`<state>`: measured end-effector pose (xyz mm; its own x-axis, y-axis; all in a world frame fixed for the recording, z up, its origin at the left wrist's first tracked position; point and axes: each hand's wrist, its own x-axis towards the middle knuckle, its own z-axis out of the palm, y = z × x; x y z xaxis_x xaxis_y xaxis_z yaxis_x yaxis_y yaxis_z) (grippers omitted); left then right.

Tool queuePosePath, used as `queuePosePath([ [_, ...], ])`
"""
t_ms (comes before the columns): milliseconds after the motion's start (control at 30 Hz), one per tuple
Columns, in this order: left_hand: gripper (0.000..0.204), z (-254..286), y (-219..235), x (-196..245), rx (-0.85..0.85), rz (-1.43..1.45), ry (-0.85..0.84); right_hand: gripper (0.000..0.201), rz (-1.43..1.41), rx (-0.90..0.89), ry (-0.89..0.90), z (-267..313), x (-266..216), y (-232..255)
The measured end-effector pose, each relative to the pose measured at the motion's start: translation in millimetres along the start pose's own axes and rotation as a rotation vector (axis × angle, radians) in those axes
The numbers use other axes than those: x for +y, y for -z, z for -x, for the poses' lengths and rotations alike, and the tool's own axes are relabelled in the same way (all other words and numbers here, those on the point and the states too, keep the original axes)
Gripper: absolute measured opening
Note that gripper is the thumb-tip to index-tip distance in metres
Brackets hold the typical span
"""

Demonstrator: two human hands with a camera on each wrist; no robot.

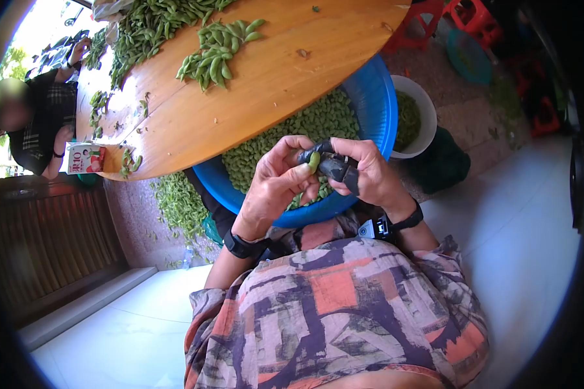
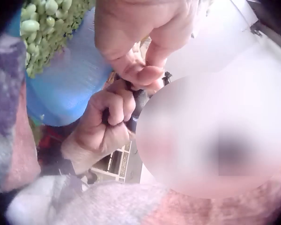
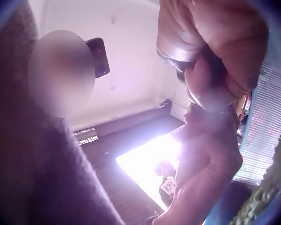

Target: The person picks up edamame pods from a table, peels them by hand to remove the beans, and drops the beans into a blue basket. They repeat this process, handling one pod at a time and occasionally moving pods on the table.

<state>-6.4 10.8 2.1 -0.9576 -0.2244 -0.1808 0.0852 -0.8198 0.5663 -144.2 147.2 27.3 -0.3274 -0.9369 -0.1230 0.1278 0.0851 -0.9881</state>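
In the head view my left hand [image 1: 276, 185] pinches a green soybean pod [image 1: 314, 162] between thumb and fingers. My right hand [image 1: 373, 172], with black wrapping [image 1: 337, 170] round its fingers, grips the pod from the other side, the fingertips of both hands meeting there. Below the hands stands a large blue tub [image 1: 387, 107] holding many shelled green beans [image 1: 321, 120]. Both wrist views show the curled fingers of the left hand [image 2: 145, 33] and the right hand [image 3: 215, 42] close together, hiding the pod.
A round wooden table [image 1: 272, 78] overhangs the tub, bearing piles of pods [image 1: 217, 52]. To the right is a white bucket [image 1: 428, 117] with green contents. Empty-looking husks [image 1: 178, 204] lie on the floor at left. Another person [image 1: 39, 123] sits across the table beside a printed carton [image 1: 84, 157].
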Motion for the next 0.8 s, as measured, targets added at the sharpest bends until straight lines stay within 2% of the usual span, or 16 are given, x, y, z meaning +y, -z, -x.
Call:
queuePosePath([
  [33, 0.039, 0, -2, 0, 0.048, -0.242, -0.032, 0.007, 0.000, 0.000, -0.002, -2, 4, -2],
  [67, 0.036, 0, -3, -1, 0.096, -0.483, -0.064, 0.010, 0.184, 0.071, 0.182, -5, 13, -7],
  [100, 0.031, 0, -3, -2, 0.139, -0.576, -0.065, 0.014, 0.366, 0.140, 0.364, -7, 16, -10],
  [133, 0.031, 1, -3, -3, 0.143, -0.572, -0.064, 0.014, 0.366, 0.137, 0.360, -5, 14, -9],
  [200, 0.027, 2, -1, -2, 0.168, -0.755, -0.084, 0.014, 0.473, 0.102, 0.243, -2, 3, -8],
  [233, 0.023, 2, 1, -1, 0.171, -0.959, -0.107, 0.014, 0.471, 0.101, 0.240, -2, 4, -9],
  [267, 0.023, 2, 1, 0, 0.172, -0.957, -0.105, 0.014, 0.496, 0.115, 0.258, -2, 5, -9],
  [333, 0.024, 2, -2, 3, 0.060, -1.388, -0.348, 0.013, 0.522, 0.127, 0.274, -1, 6, -9],
  [367, 0.027, 4, -2, 4, 0.039, -1.425, -0.335, 0.014, 0.551, 0.133, 0.275, 0, 7, -9],
  [500, 0.028, 7, 6, 17, -0.077, -1.417, -0.295, 0.014, 0.583, 0.098, 0.305, 0, 12, -6],
  [567, 0.031, 9, 1, 27, -0.077, -1.126, 0.036, 0.015, 0.571, 0.087, 0.265, -2, 15, -7],
  [600, 0.031, 9, 4, 23, -0.075, -1.125, 0.036, 0.016, 0.560, 0.077, 0.226, -2, 16, -8],
  [667, 0.035, 9, 10, 10, 0.020, -0.701, 0.082, 0.020, 0.602, 0.132, 0.235, -4, 17, -15],
  [700, 0.035, 7, 7, 7, 0.022, -0.701, 0.082, 0.023, 0.643, 0.191, 0.243, -5, 18, -19],
  [767, 0.035, 2, -2, 0, 0.179, -0.547, 0.042, 0.027, 0.672, 0.230, 0.271, -7, 20, -29],
  [800, 0.035, 0, -2, -4, 0.180, -0.545, 0.041, 0.031, 0.701, 0.268, 0.298, -8, 22, -33],
])
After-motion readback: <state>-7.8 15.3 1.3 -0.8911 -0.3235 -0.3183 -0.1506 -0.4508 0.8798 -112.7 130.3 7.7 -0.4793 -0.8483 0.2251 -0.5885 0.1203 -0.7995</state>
